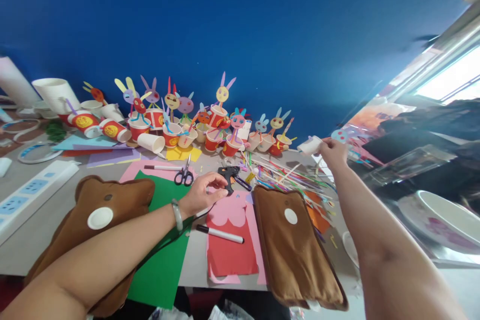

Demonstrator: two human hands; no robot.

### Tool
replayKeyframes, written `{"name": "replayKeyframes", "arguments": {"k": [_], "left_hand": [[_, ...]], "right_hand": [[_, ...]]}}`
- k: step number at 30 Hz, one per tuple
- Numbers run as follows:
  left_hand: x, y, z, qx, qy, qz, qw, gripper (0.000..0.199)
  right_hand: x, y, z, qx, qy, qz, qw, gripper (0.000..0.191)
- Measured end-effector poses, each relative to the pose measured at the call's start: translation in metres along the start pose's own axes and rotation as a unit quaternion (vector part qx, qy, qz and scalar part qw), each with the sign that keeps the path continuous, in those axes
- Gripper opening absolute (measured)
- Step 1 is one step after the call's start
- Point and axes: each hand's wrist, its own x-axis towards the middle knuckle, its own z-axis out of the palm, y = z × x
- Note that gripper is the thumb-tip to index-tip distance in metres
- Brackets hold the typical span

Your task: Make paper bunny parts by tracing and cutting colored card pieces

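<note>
My right hand (333, 154) reaches far out to the right, its fingers closed on a white paper cup (310, 146) tilted on its side. Just beyond those fingers shows a light blue paper face (339, 135) with red spots; whether it is joined to the cup is hidden. My left hand (204, 192), a bangle at its wrist, is beside a black glue gun (227, 178). Its thumb and fingers are curved, with a gap between them, near the gun's handle. Scissors (184, 174) lie left of the gun, and a marker (220, 233) rests on red paper (232, 255) below.
Along the blue wall stand several paper cups (172, 135) with rabbit-faced figures. Colourful pipe cleaners (279, 172) lie heaped right of the glue gun. Two brown plush pouches (296, 255), green paper (161, 260), a power strip (33, 195) and a white bowl (442, 220) flank the work area.
</note>
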Motion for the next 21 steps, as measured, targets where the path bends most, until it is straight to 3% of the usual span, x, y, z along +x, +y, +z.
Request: {"name": "replayKeyframes", "arguments": {"k": [3,6,9,11,14,17,21], "left_hand": [[0.002,0.005,0.000,-0.065,0.010,-0.041,0.997,0.022],[0.004,0.009,0.001,-0.147,0.010,-0.084,0.986,0.031],[0.005,0.013,0.004,-0.208,-0.001,-0.107,0.972,0.042],[0.004,0.016,0.006,-0.242,-0.021,-0.113,0.963,0.050],[0.002,0.018,0.008,-0.285,-0.057,-0.086,0.953,0.067],[0.000,0.018,0.010,-0.290,-0.068,-0.047,0.953,0.083],[0.005,0.015,0.007,-0.250,0.012,-0.032,0.968,0.096]], "right_hand": [[-0.019,-0.027,-0.006,0.116,-0.008,0.023,0.993,0.014],[-0.049,-0.061,-0.009,0.209,-0.049,0.002,0.977,0.014],[-0.090,-0.101,-0.012,0.260,-0.091,-0.046,0.960,0.021],[-0.121,-0.130,-0.015,0.292,-0.139,-0.122,0.939,0.022],[-0.166,-0.169,-0.018,0.261,-0.166,-0.222,0.925,0.019],[-0.200,-0.198,-0.018,0.211,-0.123,-0.311,0.919,0.014],[-0.225,-0.220,-0.010,0.213,-0.103,-0.348,0.907,0.012]]}}
